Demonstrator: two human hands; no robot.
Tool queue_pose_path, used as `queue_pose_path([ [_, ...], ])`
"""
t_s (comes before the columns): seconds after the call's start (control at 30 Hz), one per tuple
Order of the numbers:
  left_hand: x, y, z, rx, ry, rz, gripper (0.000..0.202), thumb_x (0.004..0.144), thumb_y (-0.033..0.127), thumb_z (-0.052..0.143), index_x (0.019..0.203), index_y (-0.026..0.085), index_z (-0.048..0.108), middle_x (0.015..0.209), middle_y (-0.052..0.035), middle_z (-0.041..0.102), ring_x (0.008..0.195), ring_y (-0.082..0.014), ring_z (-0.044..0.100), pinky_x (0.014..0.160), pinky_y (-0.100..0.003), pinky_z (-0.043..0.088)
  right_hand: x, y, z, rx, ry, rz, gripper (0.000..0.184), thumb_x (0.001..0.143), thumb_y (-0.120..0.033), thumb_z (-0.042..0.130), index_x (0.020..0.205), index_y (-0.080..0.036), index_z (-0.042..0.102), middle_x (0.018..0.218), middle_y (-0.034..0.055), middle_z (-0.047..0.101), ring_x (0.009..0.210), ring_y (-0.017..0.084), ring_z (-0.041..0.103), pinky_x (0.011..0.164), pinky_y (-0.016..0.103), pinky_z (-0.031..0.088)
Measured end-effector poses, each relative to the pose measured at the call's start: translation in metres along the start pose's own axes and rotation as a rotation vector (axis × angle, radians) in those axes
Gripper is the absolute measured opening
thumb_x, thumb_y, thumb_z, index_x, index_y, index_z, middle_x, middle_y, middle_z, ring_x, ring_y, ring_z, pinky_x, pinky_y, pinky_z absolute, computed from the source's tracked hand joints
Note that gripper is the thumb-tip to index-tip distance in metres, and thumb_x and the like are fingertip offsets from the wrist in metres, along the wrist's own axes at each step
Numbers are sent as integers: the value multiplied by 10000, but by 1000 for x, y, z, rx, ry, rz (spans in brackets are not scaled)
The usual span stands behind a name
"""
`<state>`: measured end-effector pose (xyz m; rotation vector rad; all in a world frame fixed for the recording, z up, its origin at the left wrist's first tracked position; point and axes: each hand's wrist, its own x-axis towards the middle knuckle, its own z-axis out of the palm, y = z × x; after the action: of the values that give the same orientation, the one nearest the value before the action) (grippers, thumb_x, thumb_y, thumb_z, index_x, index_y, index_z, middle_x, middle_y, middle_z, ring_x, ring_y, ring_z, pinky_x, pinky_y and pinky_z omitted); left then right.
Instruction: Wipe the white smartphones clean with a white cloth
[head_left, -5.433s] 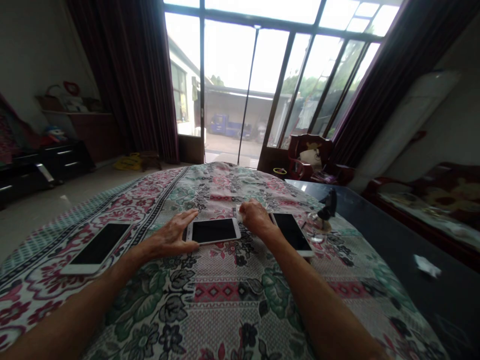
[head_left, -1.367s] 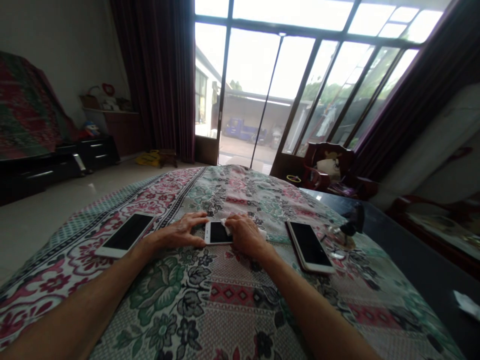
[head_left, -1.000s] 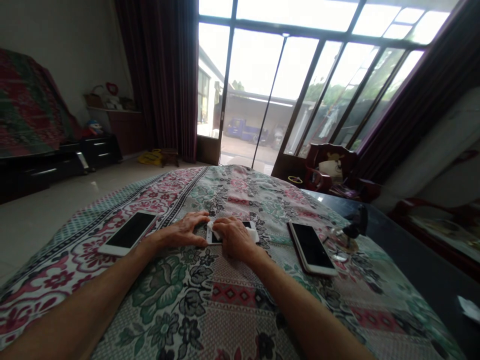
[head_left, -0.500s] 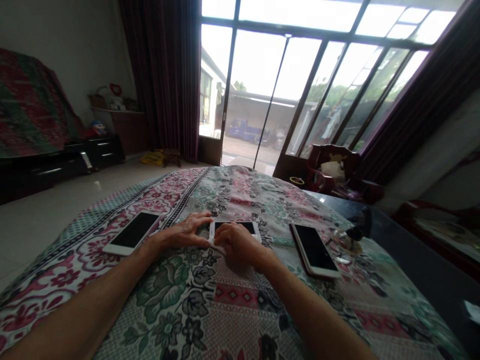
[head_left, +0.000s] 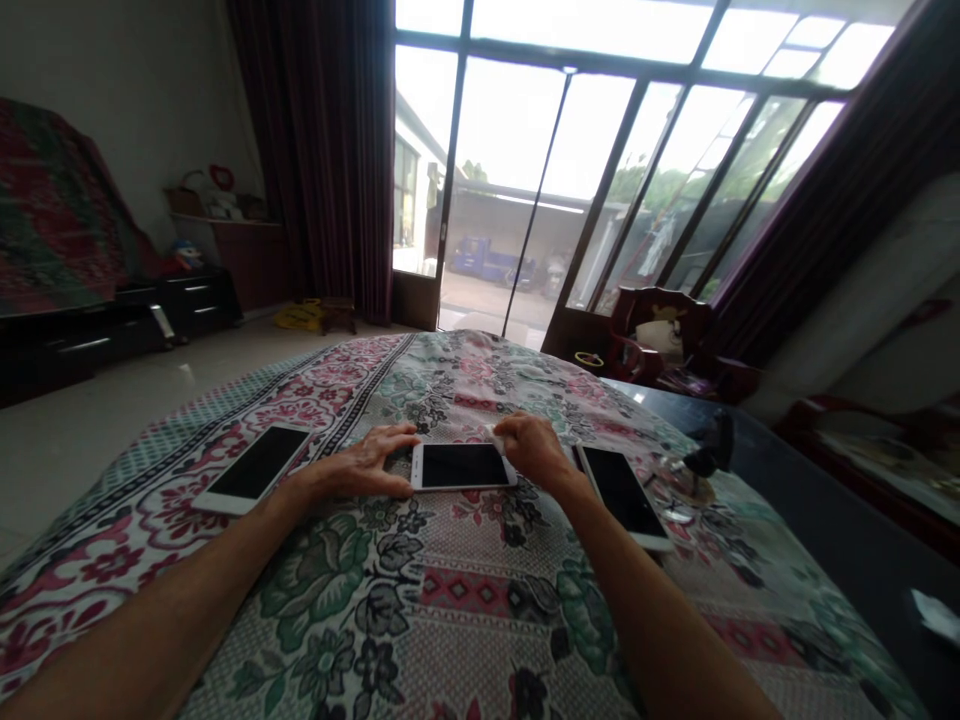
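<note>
A white smartphone (head_left: 461, 466) with a dark screen lies face up and crosswise on the patterned cloth. My left hand (head_left: 371, 462) rests at its left end, fingers spread, the thumb tip at the near corner. At the far right corner, my right hand (head_left: 531, 446) is closed round a small white wipe (head_left: 496, 431); only a bit of it shows, and whether it is cloth or paper I cannot tell. Another white smartphone (head_left: 259, 466) lies beyond my left forearm. A third smartphone (head_left: 624, 490), light-edged, lies to the right, partly behind my right forearm.
A flowered cloth (head_left: 465, 590) covers the surface. To the right stands a clear spray bottle (head_left: 688, 480) with a black head, near a dark tabletop (head_left: 795, 540). Wooden chairs (head_left: 660, 335), a yellow bag (head_left: 300, 313) and glass doors (head_left: 499, 200) are farther back.
My right hand has moved from the left part of the middle phone to its far right corner with the white wipe, uncovering the screen. My left hand stays at the phone's left end.
</note>
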<state>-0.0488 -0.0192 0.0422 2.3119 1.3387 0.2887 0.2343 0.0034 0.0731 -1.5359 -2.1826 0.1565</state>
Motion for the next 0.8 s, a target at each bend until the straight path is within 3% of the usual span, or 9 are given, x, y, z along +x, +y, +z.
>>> queue_pose_path([
  [0.13,0,-1,0,30,7,-4,734,740,507,638,1395,262,414,1572,-47,251,1442,-282,179,1140,-410,228,-3,3,2,-26,-148,-32,270,707,-61,536,785,-186,762,920,71,734,866,190,647,797,260,456],
  [0.23,0,-1,0,42,-5,-6,786,746,563,612,1408,198,399,1572,-87,240,1445,-280,167,1150,-395,213,-5,3,8,-34,-159,-74,289,705,-44,541,832,-188,757,968,69,727,878,179,634,819,258,443],
  [0.43,0,-2,2,31,4,9,754,763,565,608,1401,221,401,1578,-77,226,1447,-279,157,1153,-421,199,-13,-16,12,46,-223,-198,337,668,22,515,777,-200,744,908,38,732,821,138,638,792,227,449],
  [0.5,1,-3,3,39,3,16,764,761,566,611,1406,219,395,1579,-82,222,1448,-279,152,1154,-422,200,-16,-25,6,94,-308,-227,316,657,18,525,744,-192,744,860,30,733,760,124,633,740,209,454],
  [0.63,2,-6,4,54,-1,9,776,753,574,609,1409,224,387,1579,-82,215,1448,-272,152,1154,-414,208,-18,-30,-11,222,-620,-282,343,651,-5,536,799,-218,761,864,-11,731,697,100,622,659,184,452],
  [0.7,3,-8,5,55,-2,7,781,748,583,614,1407,232,388,1580,-78,214,1448,-275,150,1154,-416,212,-15,-26,-18,242,-555,-264,354,674,-17,526,829,-231,762,885,-15,728,712,98,622,674,185,456],
  [0.8,3,-9,5,43,2,9,773,742,579,633,1403,260,390,1578,-67,223,1446,-282,158,1152,-433,217,-9,-14,-20,138,-210,-133,347,704,-6,502,824,-205,761,929,30,719,795,123,629,774,219,460],
])
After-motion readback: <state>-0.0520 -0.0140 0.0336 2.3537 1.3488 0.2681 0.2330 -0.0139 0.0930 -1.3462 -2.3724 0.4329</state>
